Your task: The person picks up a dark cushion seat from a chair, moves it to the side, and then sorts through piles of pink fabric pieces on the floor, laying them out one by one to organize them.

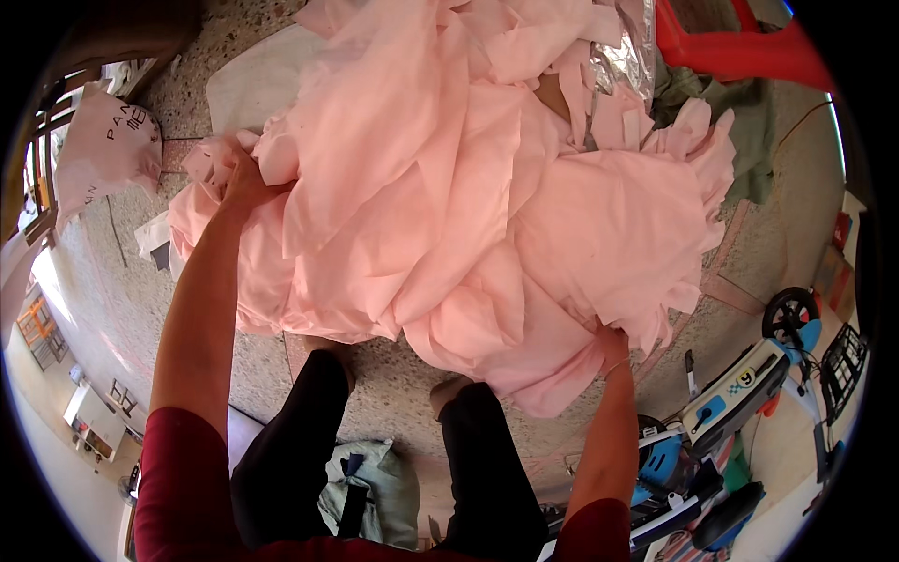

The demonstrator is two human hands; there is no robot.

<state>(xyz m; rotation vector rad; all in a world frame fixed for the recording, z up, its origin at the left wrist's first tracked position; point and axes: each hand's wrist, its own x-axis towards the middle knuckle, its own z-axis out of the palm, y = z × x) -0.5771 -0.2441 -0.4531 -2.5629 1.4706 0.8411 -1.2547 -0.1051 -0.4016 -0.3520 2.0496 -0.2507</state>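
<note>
A large heap of thin pink fabric sheets [449, 211] lies on the floor before me, loosely folded and crumpled. My left hand [246, 179] grips a bunched part at the heap's left side. Down at the lower right edge, my right hand [612, 343] has hold of the cloth where folds converge, its fingertips hidden in the fabric. Frayed, strip-like edges fan out along the right side of the heap. A pale translucent sheet [260, 77] shows beneath the upper left part.
A red plastic stool [744, 53] stands at upper right, beside dark green cloth [748, 133]. To the right are a blue-and-white ride-on toy [737, 386] and its black wheel [790, 315]. A printed pink bag [105, 151] is at left; a stuffed woven sack [379, 485] sits between my legs.
</note>
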